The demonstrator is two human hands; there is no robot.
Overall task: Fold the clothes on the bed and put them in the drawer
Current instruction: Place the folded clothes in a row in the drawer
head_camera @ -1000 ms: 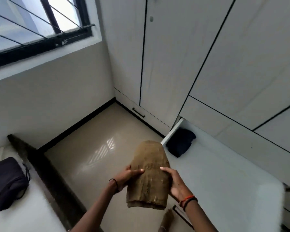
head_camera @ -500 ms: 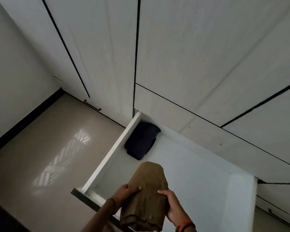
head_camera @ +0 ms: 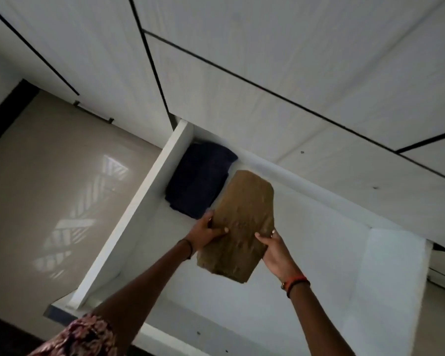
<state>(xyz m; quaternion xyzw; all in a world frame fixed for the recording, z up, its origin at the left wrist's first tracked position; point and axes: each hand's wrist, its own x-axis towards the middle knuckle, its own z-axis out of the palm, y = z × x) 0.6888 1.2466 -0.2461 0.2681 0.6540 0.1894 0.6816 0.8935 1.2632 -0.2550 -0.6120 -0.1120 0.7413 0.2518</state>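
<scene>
A folded brown garment [head_camera: 243, 222] hangs over the open white drawer [head_camera: 136, 214], held between both hands. My left hand [head_camera: 206, 233] grips its left edge, thumb across the top. My right hand [head_camera: 274, 249] grips its right edge, fingers curled under. A folded dark navy garment [head_camera: 198, 181] lies in the drawer's far left corner, right beside the brown one's far end. I cannot tell whether the brown garment touches the drawer floor.
White wardrobe doors and drawer fronts [head_camera: 267, 60] rise behind the drawer. The drawer's right wall [head_camera: 388, 265] stands at the right. Glossy beige floor [head_camera: 49, 201] lies to the left. A second handle [head_camera: 93, 111] sits low on the wardrobe at left.
The view has swung from the window and bed to the wardrobe drawer. Both hands have carried the brown garment forward and down into the drawer, next to the navy garment.
</scene>
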